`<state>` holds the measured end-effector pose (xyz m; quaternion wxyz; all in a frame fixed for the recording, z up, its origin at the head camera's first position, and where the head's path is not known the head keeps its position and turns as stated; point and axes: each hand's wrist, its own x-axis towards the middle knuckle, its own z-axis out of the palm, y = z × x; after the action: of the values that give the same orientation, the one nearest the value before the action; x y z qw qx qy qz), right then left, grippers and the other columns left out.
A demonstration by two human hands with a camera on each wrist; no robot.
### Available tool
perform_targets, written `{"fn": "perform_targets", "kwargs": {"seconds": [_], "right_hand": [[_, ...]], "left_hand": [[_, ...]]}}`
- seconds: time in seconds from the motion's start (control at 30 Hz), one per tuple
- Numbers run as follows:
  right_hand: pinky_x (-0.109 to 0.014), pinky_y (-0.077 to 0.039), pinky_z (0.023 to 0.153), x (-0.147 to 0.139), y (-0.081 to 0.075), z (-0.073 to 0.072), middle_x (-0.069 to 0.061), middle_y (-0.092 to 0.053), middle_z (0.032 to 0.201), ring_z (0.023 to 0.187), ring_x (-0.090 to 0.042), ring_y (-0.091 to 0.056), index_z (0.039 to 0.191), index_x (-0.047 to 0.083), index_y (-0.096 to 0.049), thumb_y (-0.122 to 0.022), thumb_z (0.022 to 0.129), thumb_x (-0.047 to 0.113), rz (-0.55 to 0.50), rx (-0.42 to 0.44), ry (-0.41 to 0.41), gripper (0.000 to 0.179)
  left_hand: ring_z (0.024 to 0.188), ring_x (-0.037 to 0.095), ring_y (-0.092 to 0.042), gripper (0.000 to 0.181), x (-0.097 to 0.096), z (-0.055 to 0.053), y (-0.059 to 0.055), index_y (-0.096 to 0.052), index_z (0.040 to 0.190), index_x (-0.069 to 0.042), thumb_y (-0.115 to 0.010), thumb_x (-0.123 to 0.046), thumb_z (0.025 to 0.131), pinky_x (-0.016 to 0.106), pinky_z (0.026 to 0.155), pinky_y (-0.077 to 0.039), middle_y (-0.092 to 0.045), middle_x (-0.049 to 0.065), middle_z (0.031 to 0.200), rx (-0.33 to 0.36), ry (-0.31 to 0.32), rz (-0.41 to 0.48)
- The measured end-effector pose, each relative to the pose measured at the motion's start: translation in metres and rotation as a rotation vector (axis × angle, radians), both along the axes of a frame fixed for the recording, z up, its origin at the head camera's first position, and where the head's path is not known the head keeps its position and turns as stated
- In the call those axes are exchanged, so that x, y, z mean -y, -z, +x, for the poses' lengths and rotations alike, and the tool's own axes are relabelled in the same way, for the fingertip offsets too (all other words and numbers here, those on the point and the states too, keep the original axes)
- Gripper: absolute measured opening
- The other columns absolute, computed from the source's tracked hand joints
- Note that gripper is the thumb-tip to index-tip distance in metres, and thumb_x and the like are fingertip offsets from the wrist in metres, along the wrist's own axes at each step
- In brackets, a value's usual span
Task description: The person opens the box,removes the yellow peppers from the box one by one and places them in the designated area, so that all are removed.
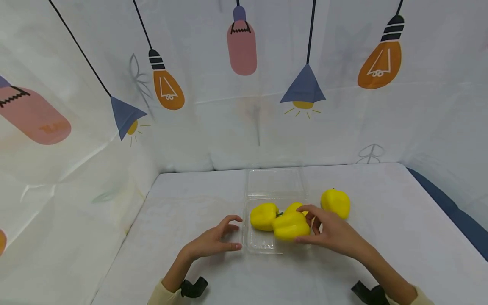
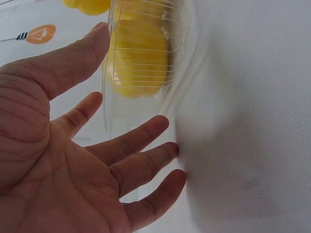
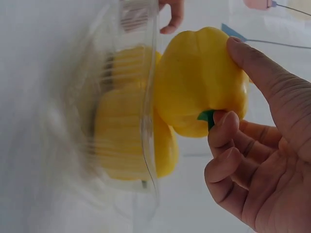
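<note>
My right hand (image 1: 335, 233) pinches a yellow bell pepper (image 1: 291, 226) between thumb and fingers, over the front right of a clear plastic clamshell box (image 1: 263, 245). In the right wrist view, the held bell pepper (image 3: 199, 73) is level with the box rim, its green stem turned toward the fingers. Two more yellow bell peppers lie in the box, one on the left (image 1: 263, 217) and one at the back (image 1: 294, 206), partly hidden. Beside the box's left wall, my left hand (image 1: 213, 241) holds nothing, its fingers spread and loosely bent, thumb close to the rim (image 2: 108, 87).
A further yellow bell pepper (image 1: 336, 203) sits on the white table (image 1: 400, 228), right of the box. The box's clear lid (image 1: 274, 181) lies folded back toward the rear. Behind the table hangs a white curtain (image 1: 213, 135) printed with lamps.
</note>
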<state>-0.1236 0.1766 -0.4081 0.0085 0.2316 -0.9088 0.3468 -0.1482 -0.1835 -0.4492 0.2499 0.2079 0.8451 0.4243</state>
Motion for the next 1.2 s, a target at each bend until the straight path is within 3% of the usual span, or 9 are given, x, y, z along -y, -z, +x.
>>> {"fn": "perform_targets", "kwargs": {"seconds": [0.17,0.77,1.2], "right_hand": [[-0.020,-0.044,0.051,-0.011,-0.005,0.000,0.010,-0.052,0.083,0.061,-0.004,-0.051,0.120,0.022,-0.055,-0.076,0.067,0.056,-0.006,-0.042,0.034,0.067],[-0.021,-0.041,0.051,-0.053,-0.013,0.001,0.005,-0.055,0.087,0.064,-0.005,-0.051,0.121,0.023,-0.055,-0.078,0.070,0.050,0.032,-0.067,0.147,0.063],[-0.020,-0.043,0.052,-0.079,-0.020,0.002,0.001,-0.054,0.086,0.065,-0.005,-0.048,0.124,0.013,-0.056,-0.080,0.070,0.044,0.111,-0.124,0.224,0.067]], "left_hand": [[0.129,0.030,-0.041,0.065,0.001,0.000,0.000,-0.029,0.137,-0.033,-0.068,-0.038,0.086,0.063,0.099,-0.031,-0.047,0.008,0.139,0.003,-0.002,0.003],[0.129,0.031,-0.041,0.064,0.002,-0.001,0.001,-0.029,0.136,-0.034,-0.068,-0.039,0.085,0.063,0.099,-0.031,-0.047,0.010,0.138,-0.001,0.008,-0.002],[0.130,0.030,-0.040,0.062,0.001,0.000,0.003,-0.030,0.134,-0.040,-0.069,-0.040,0.085,0.063,0.100,-0.029,-0.048,0.008,0.138,-0.009,-0.011,-0.035]]}}
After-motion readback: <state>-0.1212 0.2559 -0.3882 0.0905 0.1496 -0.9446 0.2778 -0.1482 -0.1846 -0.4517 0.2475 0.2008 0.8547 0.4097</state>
